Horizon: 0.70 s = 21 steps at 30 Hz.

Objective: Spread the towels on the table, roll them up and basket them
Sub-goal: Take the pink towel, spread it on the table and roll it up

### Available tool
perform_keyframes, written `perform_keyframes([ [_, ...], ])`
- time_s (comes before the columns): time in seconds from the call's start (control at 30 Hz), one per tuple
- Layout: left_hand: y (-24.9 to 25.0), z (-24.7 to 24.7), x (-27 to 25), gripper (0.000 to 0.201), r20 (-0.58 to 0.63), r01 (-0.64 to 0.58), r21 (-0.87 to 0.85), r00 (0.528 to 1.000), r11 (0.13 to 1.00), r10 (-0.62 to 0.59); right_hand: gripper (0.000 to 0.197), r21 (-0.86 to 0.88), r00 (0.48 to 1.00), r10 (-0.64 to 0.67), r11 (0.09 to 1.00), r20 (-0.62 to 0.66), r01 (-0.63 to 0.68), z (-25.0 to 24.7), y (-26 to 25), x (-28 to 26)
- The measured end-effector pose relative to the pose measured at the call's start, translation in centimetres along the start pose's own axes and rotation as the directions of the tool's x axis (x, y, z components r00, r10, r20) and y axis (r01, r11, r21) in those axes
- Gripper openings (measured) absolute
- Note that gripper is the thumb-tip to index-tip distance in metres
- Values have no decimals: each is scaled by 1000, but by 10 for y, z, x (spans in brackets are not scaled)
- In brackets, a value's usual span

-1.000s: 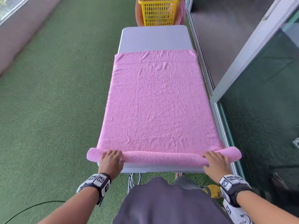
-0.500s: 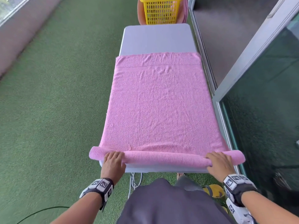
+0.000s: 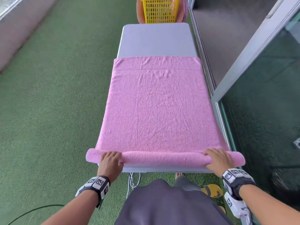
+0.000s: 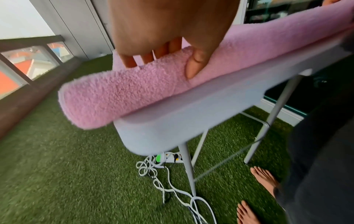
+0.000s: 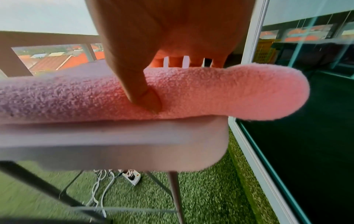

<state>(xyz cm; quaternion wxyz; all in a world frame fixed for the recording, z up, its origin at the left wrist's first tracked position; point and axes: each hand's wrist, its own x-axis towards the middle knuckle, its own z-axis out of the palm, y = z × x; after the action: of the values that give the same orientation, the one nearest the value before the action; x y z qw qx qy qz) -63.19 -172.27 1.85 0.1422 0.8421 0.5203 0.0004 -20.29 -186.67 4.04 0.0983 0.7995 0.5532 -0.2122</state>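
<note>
A pink towel [image 3: 157, 111] lies flat along the white table [image 3: 155, 39], and its near end is wound into a roll [image 3: 162, 158] at the table's front edge. My left hand [image 3: 111, 159] grips the roll near its left end, fingers over the top and thumb [image 4: 192, 68] pressed into the near side. My right hand [image 3: 216, 158] grips the roll [image 5: 239, 94] near its right end the same way, thumb [image 5: 149, 100] dug into the terry. Both ends of the roll [image 4: 107, 98] stick out past the table's sides. A yellow basket [image 3: 159, 10] stands beyond the far end.
A glass sliding door and its metal frame [image 3: 253, 51] run close along the table's right side. Green turf [image 3: 56, 111] covers the floor on the left. Under the table lie a power strip [image 4: 172, 158] and white cables [image 4: 172, 191], beside my bare feet [image 4: 264, 180].
Both hands have turned the roll forward a little, so it is thicker. The towel's far edge has slid nearer, baring more table at the far end.
</note>
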Motion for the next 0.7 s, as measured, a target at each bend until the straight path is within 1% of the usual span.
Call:
perform_keyframes([
  [0.03,-1,-6,6,9,-11,-18,-3,1000,1000,18,35,-12,1000,-1,1000,1,1,-5,0,5],
  [0.07,-1,-11,12,23,7,-12,2,1000,1000,12,38,-8,1000,-2,1000,-18,2,-8,0,9],
  [0.1,-1,-14,18,39,34,-6,2,999,1000,6,42,22,998,4,1000,-64,-2,-14,-1,12],
  [0.13,-2,-16,23,50,58,30,1,998,1000,-30,44,61,991,16,998,-130,-8,-17,-1,14],
  [0.17,-1,-18,25,53,88,60,1,994,998,-60,45,100,984,19,995,-179,-1,-18,-2,15],
  [0.2,1,-18,23,56,146,87,0,986,996,-86,49,120,985,7,993,-171,14,-17,-3,14],
  [0.23,1,-14,19,60,184,78,9,980,997,-78,55,119,992,-20,992,-122,35,-14,-4,10],
  [0.3,0,-6,4,72,216,36,63,975,997,-49,68,15,998,-56,998,-37,56,2,-3,0],
  [0.33,0,-4,-4,73,215,27,93,975,995,-47,69,-5,998,-59,998,-34,59,6,-4,-5],
  [0.37,-2,0,-8,67,202,25,105,978,994,-46,64,-1,997,-49,999,-53,49,11,-3,-8],
  [0.4,-4,4,-10,53,149,9,113,989,994,-26,56,7,998,-31,999,-63,32,10,-4,-8],
  [0.43,-4,2,-7,37,112,0,106,994,994,-12,48,16,999,-17,1000,-42,17,6,-6,-5],
  [0.47,-4,-3,-3,29,98,-1,83,995,997,-7,40,10,1000,-20,1000,-17,20,1,-6,0],
  [0.5,-4,-9,2,36,89,-9,58,996,998,4,32,7,1000,-22,1000,4,22,-5,-5,6],
  [0.53,-5,-14,7,50,76,-19,27,997,999,17,26,30,1000,-23,999,10,23,-12,-4,12],
  [0.57,-7,-17,13,58,47,-13,10,999,1000,12,27,71,999,-22,997,-23,23,-19,-3,17],
  [0.6,-9,-19,19,60,22,-2,9,1000,1000,1,34,103,997,-15,994,-77,23,-23,-2,20],
  [0.67,-8,-19,22,61,72,42,-4,997,999,-42,43,142,987,-16,989,-163,39,-26,-3,21],
  [0.7,-8,-17,20,63,109,33,-10,994,999,-32,47,156,987,-31,986,-155,55,-24,-6,17],
])
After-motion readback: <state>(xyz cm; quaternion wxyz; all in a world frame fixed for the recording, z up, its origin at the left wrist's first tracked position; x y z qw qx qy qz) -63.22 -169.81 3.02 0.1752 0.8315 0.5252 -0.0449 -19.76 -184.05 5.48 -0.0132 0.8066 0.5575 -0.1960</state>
